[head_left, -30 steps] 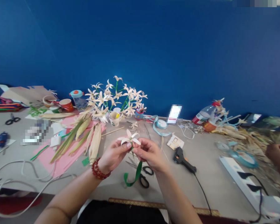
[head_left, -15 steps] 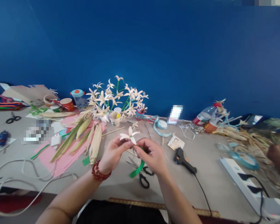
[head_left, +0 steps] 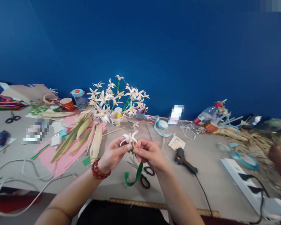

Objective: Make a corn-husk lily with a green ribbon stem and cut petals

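Observation:
Between my two hands is a white husk flower [head_left: 130, 137] with narrow petals spread outward. My left hand [head_left: 115, 153], with a red bead bracelet on its wrist, pinches the flower near its base. My right hand [head_left: 150, 153] is closed at the flower's short stem, fingers pinched on a green tape strip [head_left: 137, 176]. The strip hangs below the hand and curls to the left. Black-handled scissors [head_left: 145, 180] lie on the table just beneath, partly behind the strip. Behind my hands stands a bunch of white husk flowers [head_left: 119, 95] on green stems.
Right of my hands lies a black glue gun [head_left: 184, 161] with its cord. A white power strip [head_left: 242, 184] is farther right, near another person's hand [head_left: 279, 159]. Corn husks [head_left: 84, 131] lie on pink paper [head_left: 67, 159] at left. A white cable [head_left: 21, 161] loops at front left.
The flower has tilted upright and moved slightly down, showing its green base. The tape's free end has swung left into a curl. My hands stay close together.

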Action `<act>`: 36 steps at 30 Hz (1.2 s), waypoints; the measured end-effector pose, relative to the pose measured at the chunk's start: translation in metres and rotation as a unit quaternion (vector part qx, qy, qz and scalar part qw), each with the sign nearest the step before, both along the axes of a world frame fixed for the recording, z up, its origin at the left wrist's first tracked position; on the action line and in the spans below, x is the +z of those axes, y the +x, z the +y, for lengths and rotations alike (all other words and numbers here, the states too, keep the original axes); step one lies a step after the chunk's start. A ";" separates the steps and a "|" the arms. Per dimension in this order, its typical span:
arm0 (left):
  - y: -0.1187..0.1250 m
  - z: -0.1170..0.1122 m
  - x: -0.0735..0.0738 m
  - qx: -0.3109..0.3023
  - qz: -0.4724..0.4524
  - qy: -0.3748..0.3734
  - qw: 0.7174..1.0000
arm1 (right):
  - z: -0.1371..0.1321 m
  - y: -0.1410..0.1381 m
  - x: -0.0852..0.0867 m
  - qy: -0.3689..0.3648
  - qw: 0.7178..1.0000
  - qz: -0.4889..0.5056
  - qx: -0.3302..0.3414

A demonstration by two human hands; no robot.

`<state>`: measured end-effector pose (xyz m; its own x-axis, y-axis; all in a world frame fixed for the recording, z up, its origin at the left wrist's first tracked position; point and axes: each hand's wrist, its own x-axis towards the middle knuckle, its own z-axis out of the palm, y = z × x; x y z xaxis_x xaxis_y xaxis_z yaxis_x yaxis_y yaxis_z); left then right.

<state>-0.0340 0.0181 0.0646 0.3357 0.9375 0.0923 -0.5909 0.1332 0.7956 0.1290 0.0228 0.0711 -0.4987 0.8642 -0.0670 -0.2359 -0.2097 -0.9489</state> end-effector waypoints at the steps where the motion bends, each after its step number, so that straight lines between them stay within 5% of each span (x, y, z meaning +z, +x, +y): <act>1: 0.000 0.001 -0.001 -0.008 -0.009 0.002 1.000 | 0.000 -0.001 -0.001 -0.007 1.000 0.008 0.001; 11: 0.000 0.001 0.001 -0.049 -0.042 -0.010 0.998 | 0.000 -0.007 -0.011 0.033 0.997 -0.009 -0.064; 25: 0.001 0.001 0.005 -0.049 -0.014 -0.030 0.998 | -0.002 -0.010 -0.018 0.025 0.996 0.078 -0.044; 36: 0.002 -0.003 -0.012 0.094 0.086 0.041 0.991 | -0.014 -0.002 0.003 0.217 0.955 -0.103 -0.172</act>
<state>-0.0319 0.0155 0.0526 0.1732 0.9765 0.1278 -0.4542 -0.0359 0.8902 0.1268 0.0085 0.0744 -0.1944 0.9433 0.2690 -0.0189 0.2706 -0.9625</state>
